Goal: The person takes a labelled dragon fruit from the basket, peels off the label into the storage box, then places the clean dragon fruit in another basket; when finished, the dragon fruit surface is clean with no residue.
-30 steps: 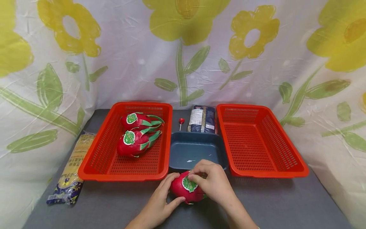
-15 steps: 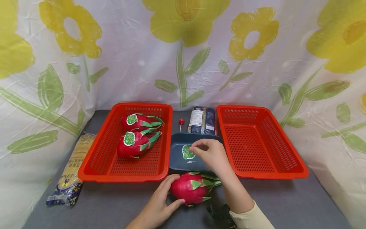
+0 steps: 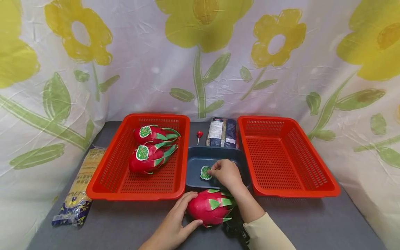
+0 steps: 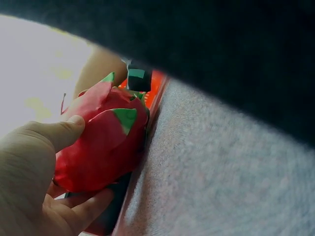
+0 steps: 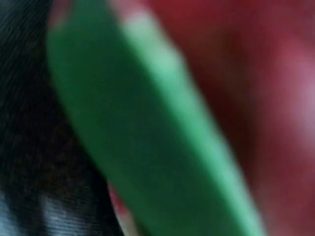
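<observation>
A red dragon fruit [image 3: 208, 207] with green-tipped scales lies on the table at the front middle. My left hand [image 3: 175, 222] grips its left end, thumb on the near side and fingers on the far side; the left wrist view shows the thumb [image 4: 69, 130] against the red skin. Over the dark blue tray [image 3: 195, 163], my right hand [image 3: 227, 173] pinches the edge of a round green-and-white sticker [image 3: 205, 172], which is close over the tray floor. A blurred green scale [image 5: 133, 128] fills much of the right wrist view; the right hand itself is hidden there.
Two stickered dragon fruits [image 3: 151, 158] lie in the left red basket [image 3: 135, 197]. Another red basket [image 3: 295, 192] stands at right. Behind the tray are a lollipop [image 3: 199, 134] and a dark blue bag [image 3: 222, 132]. A long yellow-and-blue packet [image 3: 79, 187] lies far left.
The sticker has come off the front dragon fruit. My right hand has carried it forward over the tray, then lowered slightly. My left hand stays on the fruit.
</observation>
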Tool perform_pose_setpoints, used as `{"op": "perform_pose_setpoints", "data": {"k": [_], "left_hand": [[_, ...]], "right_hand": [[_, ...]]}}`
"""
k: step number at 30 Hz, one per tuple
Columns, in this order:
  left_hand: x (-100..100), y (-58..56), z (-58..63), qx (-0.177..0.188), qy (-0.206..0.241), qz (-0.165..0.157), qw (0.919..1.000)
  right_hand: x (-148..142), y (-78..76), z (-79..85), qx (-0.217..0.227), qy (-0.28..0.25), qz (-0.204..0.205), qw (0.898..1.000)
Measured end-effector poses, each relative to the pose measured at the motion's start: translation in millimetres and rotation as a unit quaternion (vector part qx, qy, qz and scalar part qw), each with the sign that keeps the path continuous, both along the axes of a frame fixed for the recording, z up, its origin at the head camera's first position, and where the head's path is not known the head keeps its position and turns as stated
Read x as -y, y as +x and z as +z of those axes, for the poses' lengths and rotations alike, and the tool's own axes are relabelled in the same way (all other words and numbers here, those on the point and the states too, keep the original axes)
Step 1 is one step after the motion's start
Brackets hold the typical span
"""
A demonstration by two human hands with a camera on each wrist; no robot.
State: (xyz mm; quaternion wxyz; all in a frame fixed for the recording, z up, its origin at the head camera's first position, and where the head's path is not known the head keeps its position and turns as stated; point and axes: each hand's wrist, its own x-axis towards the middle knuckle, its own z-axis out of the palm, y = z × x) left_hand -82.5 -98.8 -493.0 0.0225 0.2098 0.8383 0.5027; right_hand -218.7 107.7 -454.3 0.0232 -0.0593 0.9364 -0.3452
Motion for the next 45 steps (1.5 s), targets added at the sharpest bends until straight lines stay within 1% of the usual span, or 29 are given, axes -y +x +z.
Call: {"op": "perform_pose_setpoints", "data": {"k": [3,8,10,12,16,21,25,30,37,41,45], "left_hand": [[-0.2,0.7,1.0,-0.001,-0.004,-0.001,1.0],[0.7,1.3,3.1,0.017,-0.019,0.002,0.9997],[1.3,1.6,3.6,0.023,-0.024,0.002,0.9995],[1.5,1.8,3.6,0.023,-0.025,0.001,0.9994],[1.2,1.9,2.9,0.02,-0.026,-0.001,0.9995],[0.9,1.6,2.5,0.023,-0.023,-0.001,0.9995],[1.2,1.5,2.4,0.025,-0.022,-0.001,0.9995],[1.2,1.6,0.6,0.023,-0.015,-0.001,0.9996],[2.3,0.0,-1.7,0.0,-0.009,-0.002,1.0],[2.4,-0.8,-0.7,0.015,-0.011,0.0,0.9998],[2.1,-0.9,1.3,0.044,-0.011,0.0,0.999]], "right_hand": [[1.9,0.1,-3.1,0.01,0.026,0.013,1.0],[8.2,1.3,-2.9,0.027,0.102,0.03,0.994],[10.1,1.6,-2.8,0.036,0.133,0.029,0.99],[11.1,1.9,-3.1,0.047,0.153,0.018,0.987],[10.7,2.3,-4.2,0.055,0.168,-0.004,0.984],[8.4,4.0,-1.4,0.028,0.139,-0.017,0.99],[5.2,12.2,11.1,-0.003,0.098,-0.01,0.995],[-1.1,30.0,33.0,-0.053,0.049,0.013,0.997],[-14.2,58.8,58.2,-0.092,0.019,0.014,0.995],[-27.4,74.6,65.6,-0.111,0.003,0.006,0.994],[-47.6,87.6,66.9,-0.124,-0.006,-0.022,0.992]]}}
